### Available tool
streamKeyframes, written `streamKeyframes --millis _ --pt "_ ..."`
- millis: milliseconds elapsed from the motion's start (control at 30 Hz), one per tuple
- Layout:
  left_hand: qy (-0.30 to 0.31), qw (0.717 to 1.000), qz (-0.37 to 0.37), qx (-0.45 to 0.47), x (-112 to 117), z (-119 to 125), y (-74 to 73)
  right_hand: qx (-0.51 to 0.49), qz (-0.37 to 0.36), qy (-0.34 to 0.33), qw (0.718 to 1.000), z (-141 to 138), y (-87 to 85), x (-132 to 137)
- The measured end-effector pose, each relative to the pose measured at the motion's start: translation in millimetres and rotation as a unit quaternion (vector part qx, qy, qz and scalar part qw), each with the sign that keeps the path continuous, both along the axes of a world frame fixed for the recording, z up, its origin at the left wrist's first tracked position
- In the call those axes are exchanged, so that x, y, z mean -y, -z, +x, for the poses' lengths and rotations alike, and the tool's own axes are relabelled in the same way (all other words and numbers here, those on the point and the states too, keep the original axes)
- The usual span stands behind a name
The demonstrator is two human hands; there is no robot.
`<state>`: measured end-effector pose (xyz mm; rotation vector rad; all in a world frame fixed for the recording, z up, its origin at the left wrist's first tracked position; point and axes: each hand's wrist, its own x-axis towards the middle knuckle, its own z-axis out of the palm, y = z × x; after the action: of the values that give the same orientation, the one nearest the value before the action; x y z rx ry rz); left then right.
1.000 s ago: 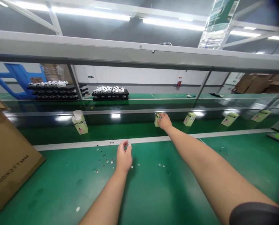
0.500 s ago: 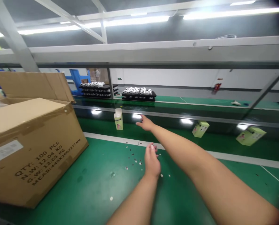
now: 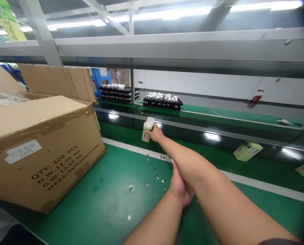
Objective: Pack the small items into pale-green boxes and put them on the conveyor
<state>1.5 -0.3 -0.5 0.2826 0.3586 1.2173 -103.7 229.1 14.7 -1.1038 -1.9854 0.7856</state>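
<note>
Over on the green conveyor belt [image 3: 208,153], right hand [image 3: 155,133] with fingers against a small upright carton [image 3: 146,136], pinch unclear, left hand [image 3: 179,188] half hidden under that forearm [image 3: 190,160], looks like the grabbing step, so lifting needs a firm pinch.

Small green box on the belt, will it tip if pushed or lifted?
The green box touched by the right hand is tall on a narrow base, so it would probably tip if pushed; a similar box lies tilted. It looks like thin card, so likely light and easily dented.
</note>
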Motion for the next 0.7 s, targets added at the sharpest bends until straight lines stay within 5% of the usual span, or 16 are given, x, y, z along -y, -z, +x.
streamKeyframes --millis 100,233,333,500,700 --pt "-0.008 0.993 -0.017 -0.116 -3.4 14.1 14.3 -0.063 -0.016 0.047 0.997 67.4 1.7 12.4" --pt "-0.266 0.896 -0.007 -0.354 -6.5 15.6 20.5 -0.170 -0.053 0.039 0.983 177.7 17.5 62.3" --pt "-0.328 0.868 0.024 -0.372 -2.4 16.6 17.2 -0.217 -0.064 -0.005 0.974 233.6 32.9 127.8" --pt "-0.203 0.915 0.072 -0.341 19.5 34.4 13.6 -0.240 -0.042 -0.060 0.968 243.3 31.5 216.6" --pt "-0.183 0.898 0.124 -0.379 25.9 32.2 4.4 -0.403 -0.164 0.034 0.900 224.1 17.3 234.7"
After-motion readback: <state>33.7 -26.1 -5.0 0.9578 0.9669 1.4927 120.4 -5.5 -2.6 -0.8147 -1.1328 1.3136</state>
